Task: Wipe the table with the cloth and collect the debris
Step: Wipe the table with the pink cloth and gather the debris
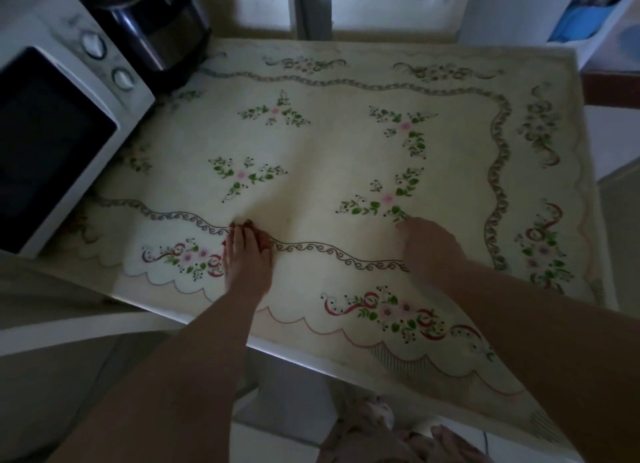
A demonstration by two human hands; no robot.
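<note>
Table (346, 364) floral-covered, dim | left hand (246, 256) flat, empty | right hand (431, 246) curled, grip unclear | microwave (59, 116) crowds left edge, rest bare

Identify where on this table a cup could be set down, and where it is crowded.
Free: the wide middle of the tablecloth beyond both hands, and the right side inside the scrolled border. The left hand and right hand rest flat near the front edge. Crowded: the back-left corner, filled by the microwave and the dark appliance.
</note>
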